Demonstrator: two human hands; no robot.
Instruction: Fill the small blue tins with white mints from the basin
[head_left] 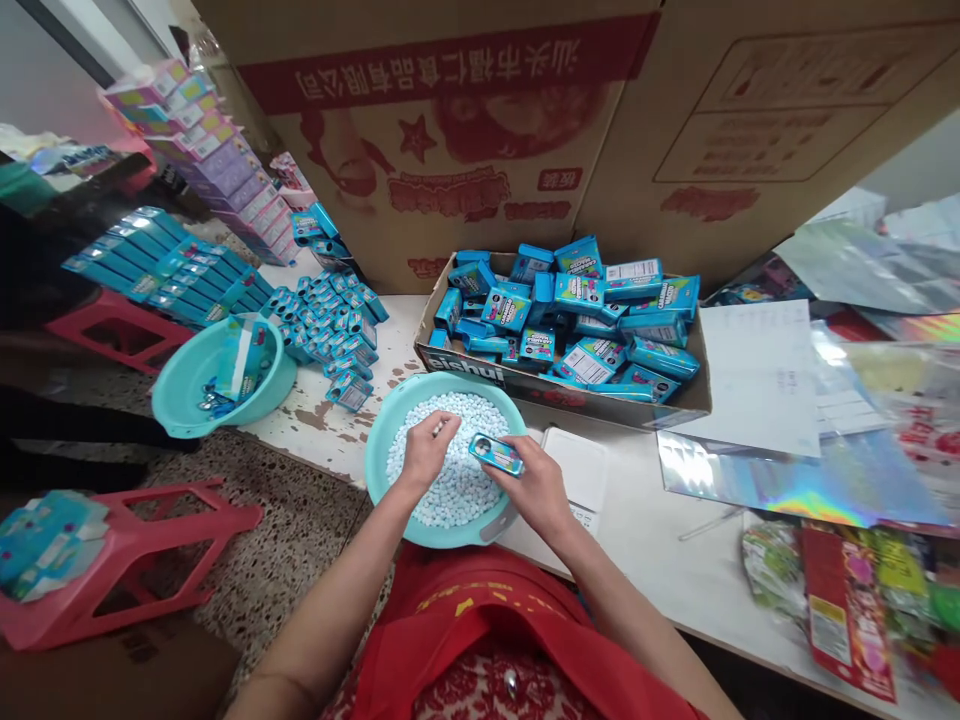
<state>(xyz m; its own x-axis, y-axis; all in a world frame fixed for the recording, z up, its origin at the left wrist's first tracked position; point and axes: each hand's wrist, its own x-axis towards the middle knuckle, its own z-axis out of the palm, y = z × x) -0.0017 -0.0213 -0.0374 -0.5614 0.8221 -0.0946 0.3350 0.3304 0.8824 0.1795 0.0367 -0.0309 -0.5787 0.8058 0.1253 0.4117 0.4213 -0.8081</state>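
My right hand (541, 490) grips a small blue candy box (496, 455), its end with a round hole turned up. The box is over the right side of a turquoise basin (380, 440). Small pale-blue and white candies (450, 505) cover the basin's bottom. My left hand (429, 448) is closed above the candies, to the left of the box and apart from it. A bit of white shows between its fingertips, apparently candies; how many is hidden.
Behind the basin stands a carton tray (566, 395) full of blue boxes. More small boxes (330, 320) lie on the table to the left, by a second basin (281, 375). A large cardboard carton (480, 230) blocks the back. Red stools (180, 500) stand left; plastic packaging (847, 610) lies right.
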